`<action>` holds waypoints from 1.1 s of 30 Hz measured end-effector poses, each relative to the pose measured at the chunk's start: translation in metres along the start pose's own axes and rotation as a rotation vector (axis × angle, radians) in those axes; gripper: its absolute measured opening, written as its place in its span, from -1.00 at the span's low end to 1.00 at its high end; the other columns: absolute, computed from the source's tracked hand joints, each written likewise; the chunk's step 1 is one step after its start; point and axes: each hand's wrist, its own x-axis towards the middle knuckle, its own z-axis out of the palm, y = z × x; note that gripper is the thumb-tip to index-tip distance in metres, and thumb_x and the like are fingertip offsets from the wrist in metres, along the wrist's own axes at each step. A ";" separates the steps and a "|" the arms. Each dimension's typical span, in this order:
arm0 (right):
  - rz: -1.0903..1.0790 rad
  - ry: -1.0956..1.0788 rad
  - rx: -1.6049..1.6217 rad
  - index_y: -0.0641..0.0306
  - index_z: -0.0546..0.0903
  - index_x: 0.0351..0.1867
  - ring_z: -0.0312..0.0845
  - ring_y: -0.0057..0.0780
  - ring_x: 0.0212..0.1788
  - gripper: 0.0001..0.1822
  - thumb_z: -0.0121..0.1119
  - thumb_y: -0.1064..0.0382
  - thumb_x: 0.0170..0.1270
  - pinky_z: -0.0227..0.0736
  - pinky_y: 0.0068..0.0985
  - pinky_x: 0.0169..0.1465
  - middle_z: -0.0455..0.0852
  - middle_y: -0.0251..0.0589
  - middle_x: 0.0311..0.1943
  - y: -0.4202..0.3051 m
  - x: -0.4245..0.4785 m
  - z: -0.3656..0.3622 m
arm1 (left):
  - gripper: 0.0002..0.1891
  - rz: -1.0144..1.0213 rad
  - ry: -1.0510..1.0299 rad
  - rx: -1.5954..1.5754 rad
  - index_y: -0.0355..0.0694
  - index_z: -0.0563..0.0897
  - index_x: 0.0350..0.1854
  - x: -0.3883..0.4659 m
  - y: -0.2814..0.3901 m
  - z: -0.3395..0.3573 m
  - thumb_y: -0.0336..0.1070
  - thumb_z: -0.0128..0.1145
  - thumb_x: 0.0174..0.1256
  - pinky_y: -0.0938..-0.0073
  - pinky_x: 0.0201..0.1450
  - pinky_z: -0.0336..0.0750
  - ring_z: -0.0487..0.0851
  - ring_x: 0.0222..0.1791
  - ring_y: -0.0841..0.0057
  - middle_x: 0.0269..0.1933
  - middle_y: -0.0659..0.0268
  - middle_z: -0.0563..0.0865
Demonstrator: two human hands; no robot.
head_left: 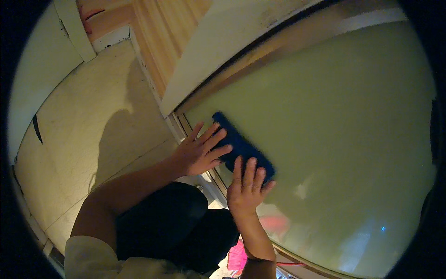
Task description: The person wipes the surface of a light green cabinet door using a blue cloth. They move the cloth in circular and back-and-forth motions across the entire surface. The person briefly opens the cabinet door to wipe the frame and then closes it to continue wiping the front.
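A folded dark blue cloth (pixel 249 148) lies flat against a glossy, pale green panel (pixel 331 122) near its metal-framed edge. My left hand (pixel 202 151) presses the cloth's upper left part with spread fingers. On its lower right end rest the fingers of my right hand (pixel 249 190), also laid flat. The two hands hold the cloth against the panel between them. My palms hide some of the cloth's near edge.
A narrow metal frame (pixel 217 190) borders the panel beside my knees (pixel 167 212). Pale floor tiles (pixel 76 125) stretch left towards a white door (pixel 41 66). Pink broom bristles (pixel 237 256) show below my right forearm. Wood-patterned boarding (pixel 167 31) stands beyond.
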 end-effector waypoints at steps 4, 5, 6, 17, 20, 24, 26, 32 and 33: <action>-0.042 -0.001 -0.040 0.10 0.52 0.07 -0.03 -0.25 0.38 -0.59 -0.13 0.37 0.18 -0.31 -0.13 0.35 0.35 -0.26 0.23 -0.013 0.014 0.016 | -0.46 -0.047 0.032 0.025 -0.05 0.51 0.01 0.005 -0.015 -0.001 -0.09 0.29 -0.12 -0.10 0.28 -0.01 0.19 0.30 0.13 0.22 0.06 0.32; -0.083 -0.040 -0.017 0.10 0.51 0.08 0.00 -0.30 0.37 -0.59 -0.13 0.35 0.18 -0.28 -0.14 0.34 0.34 -0.28 0.23 -0.019 0.009 0.025 | -0.45 -0.078 -0.018 0.028 -0.09 0.51 0.02 -0.006 -0.022 0.005 -0.09 0.28 -0.12 -0.10 0.28 -0.01 0.19 0.30 0.11 0.22 0.03 0.32; -0.124 -0.082 0.011 0.11 0.51 0.08 0.03 -0.34 0.36 -0.59 -0.13 0.34 0.18 -0.26 -0.16 0.33 0.34 -0.29 0.24 -0.026 0.004 0.035 | -0.44 -0.097 -0.060 0.030 -0.13 0.50 0.02 -0.018 -0.027 0.009 -0.08 0.28 -0.12 -0.10 0.28 -0.01 0.18 0.30 0.10 0.22 0.01 0.32; -0.040 0.002 0.073 0.19 0.61 -0.12 0.31 -0.41 0.22 -0.72 -0.04 0.35 0.16 -0.47 -0.05 0.34 0.51 -0.35 0.09 -0.050 0.052 0.000 | -0.36 -0.119 0.020 -0.069 -0.34 0.40 0.11 -0.027 -0.021 -0.016 -0.06 0.19 -0.03 -0.05 0.32 -0.12 0.05 0.34 0.01 0.29 -0.19 0.12; 0.007 0.055 0.114 0.17 0.62 -0.17 0.35 -0.41 0.20 -0.75 -0.05 0.34 0.17 -0.49 -0.05 0.34 0.54 -0.34 0.06 -0.046 0.092 0.005 | -0.33 -0.194 0.108 -0.120 -0.41 0.31 0.16 -0.006 -0.027 -0.010 -0.07 0.11 0.05 -0.04 0.33 -0.16 -0.03 0.34 -0.09 0.31 -0.24 -0.01; -0.153 -0.089 0.167 0.20 0.57 -0.07 0.27 -0.47 0.25 -0.69 -0.05 0.29 0.15 -0.33 -0.06 0.33 0.46 -0.29 0.14 -0.058 0.093 0.031 | -0.26 -0.286 -0.035 -0.066 -0.48 0.18 0.21 -0.031 -0.048 0.011 -0.04 0.07 0.08 -0.04 0.34 -0.17 -0.05 0.33 -0.13 0.31 -0.27 -0.02; -0.194 -0.167 0.220 0.22 0.55 -0.04 0.19 -0.48 0.29 -0.65 -0.05 0.28 0.12 -0.24 -0.09 0.32 0.42 -0.29 0.17 -0.074 0.088 0.044 | -0.22 -0.261 -0.104 -0.062 -0.51 0.12 0.23 -0.049 -0.063 0.021 -0.04 0.08 0.08 -0.04 0.34 -0.18 -0.06 0.33 -0.15 0.30 -0.30 -0.03; -0.253 -0.326 0.205 0.23 0.52 0.01 0.07 -0.51 0.34 -0.58 -0.04 0.24 0.07 -0.10 -0.17 0.29 0.34 -0.30 0.23 -0.098 0.050 0.072 | -0.21 -0.268 -0.051 -0.231 -0.54 0.13 0.21 -0.082 -0.074 0.036 -0.09 0.14 0.04 -0.04 0.33 -0.16 -0.05 0.32 -0.18 0.28 -0.36 -0.05; -0.251 -0.350 0.218 0.22 0.52 0.02 0.07 -0.51 0.34 -0.58 -0.04 0.24 0.08 -0.11 -0.17 0.30 0.34 -0.31 0.23 -0.095 0.039 0.068 | -0.22 -0.244 -0.092 -0.231 -0.54 0.15 0.20 -0.086 -0.072 0.033 -0.10 0.15 0.04 -0.04 0.33 -0.15 -0.05 0.32 -0.18 0.29 -0.36 -0.05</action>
